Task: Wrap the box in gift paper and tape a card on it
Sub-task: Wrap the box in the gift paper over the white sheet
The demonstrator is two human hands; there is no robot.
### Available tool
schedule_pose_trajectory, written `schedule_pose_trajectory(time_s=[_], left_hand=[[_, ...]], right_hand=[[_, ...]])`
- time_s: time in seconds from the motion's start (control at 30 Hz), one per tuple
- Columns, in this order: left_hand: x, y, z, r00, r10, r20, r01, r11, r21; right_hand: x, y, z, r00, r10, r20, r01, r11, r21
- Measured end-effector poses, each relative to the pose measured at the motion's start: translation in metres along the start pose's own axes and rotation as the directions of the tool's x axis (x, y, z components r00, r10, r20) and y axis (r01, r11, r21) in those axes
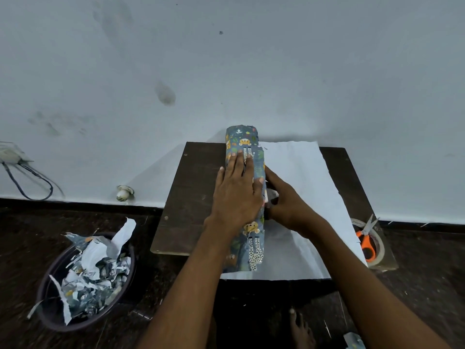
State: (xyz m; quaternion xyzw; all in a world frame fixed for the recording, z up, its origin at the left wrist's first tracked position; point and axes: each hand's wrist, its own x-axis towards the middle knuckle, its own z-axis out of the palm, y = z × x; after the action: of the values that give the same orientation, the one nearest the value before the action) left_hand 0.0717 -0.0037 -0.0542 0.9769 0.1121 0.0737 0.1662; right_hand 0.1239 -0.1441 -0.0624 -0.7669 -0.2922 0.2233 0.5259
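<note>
A long box [245, 144] lies lengthwise on a small dark wooden table [191, 187], rolled in blue gift paper printed with animals. The paper's white underside [302, 177] spreads flat to the right of the box. My left hand [236, 195] rests flat on top of the wrapped box with its fingers straight. My right hand [286, 205] is against the box's right side, its fingers curled round a pale fold of the paper there. No card is in view.
Orange-handled scissors [366, 238] lie across a tape roll [380, 250] on the table's right corner. A dark basin [50, 316] full of paper scraps stands on the floor at left. The wall is right behind the table. A bare foot [300, 328] is below the table.
</note>
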Motion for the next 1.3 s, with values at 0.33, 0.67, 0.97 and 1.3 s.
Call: schedule_pose_trajectory(time_s=[0.33,0.67,0.97,1.3], left_hand=[[0.0,0.003,0.003,0.999,0.033,-0.036,-0.032,0.999,0.036],[-0.002,0.003,0.004,0.997,0.065,-0.051,-0.062,0.996,0.058],[-0.002,0.001,0.004,0.995,0.075,-0.061,-0.069,0.994,0.088],[0.004,0.001,-0.002,0.999,0.024,0.024,-0.023,0.999,-0.046]], right_hand=[[-0.005,0.004,0.016,0.972,-0.12,-0.204,0.09,0.984,-0.153],[-0.004,0.007,-0.006,0.999,0.031,-0.022,-0.03,0.997,0.07],[0.002,-0.001,0.009,0.918,0.3,-0.261,-0.152,0.872,0.466],[-0.005,-0.005,0.033,0.844,0.311,-0.436,-0.119,0.903,0.413]])
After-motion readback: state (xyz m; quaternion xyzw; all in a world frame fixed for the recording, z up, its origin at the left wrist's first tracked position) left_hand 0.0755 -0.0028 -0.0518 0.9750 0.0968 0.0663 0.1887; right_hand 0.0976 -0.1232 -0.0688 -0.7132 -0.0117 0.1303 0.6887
